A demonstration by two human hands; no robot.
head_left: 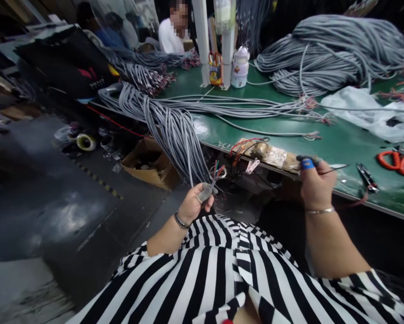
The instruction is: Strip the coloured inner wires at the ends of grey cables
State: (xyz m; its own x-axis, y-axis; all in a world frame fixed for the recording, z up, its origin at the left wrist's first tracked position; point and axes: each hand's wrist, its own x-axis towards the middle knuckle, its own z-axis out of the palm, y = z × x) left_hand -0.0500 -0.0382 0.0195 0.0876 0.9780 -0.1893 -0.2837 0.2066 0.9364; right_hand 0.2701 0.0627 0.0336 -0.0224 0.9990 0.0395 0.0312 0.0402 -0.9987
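Note:
My left hand [202,198] is closed around the end of a grey cable [213,185], whose thin coloured wires fan out above the fingers. That hand has grey coverings on some fingertips and sits just below a hanging bundle of grey cables [175,130]. At the bench's front edge, my right hand [318,184] is closed on a thin, dark, pointed tool [335,168]; its exact kind cannot be made out. Blue tape wraps one of its fingers. Beside it lies a wooden strip [276,156] with a shiny taped patch and loose wires.
The green bench [343,144] carries wire cutters [367,177], orange-handled scissors [397,162], a plastic bag [367,110], a large cable coil [330,54] and a pink-white bottle [240,67]. A cardboard box [151,164] stands below. Another person [171,33] sits across the bench.

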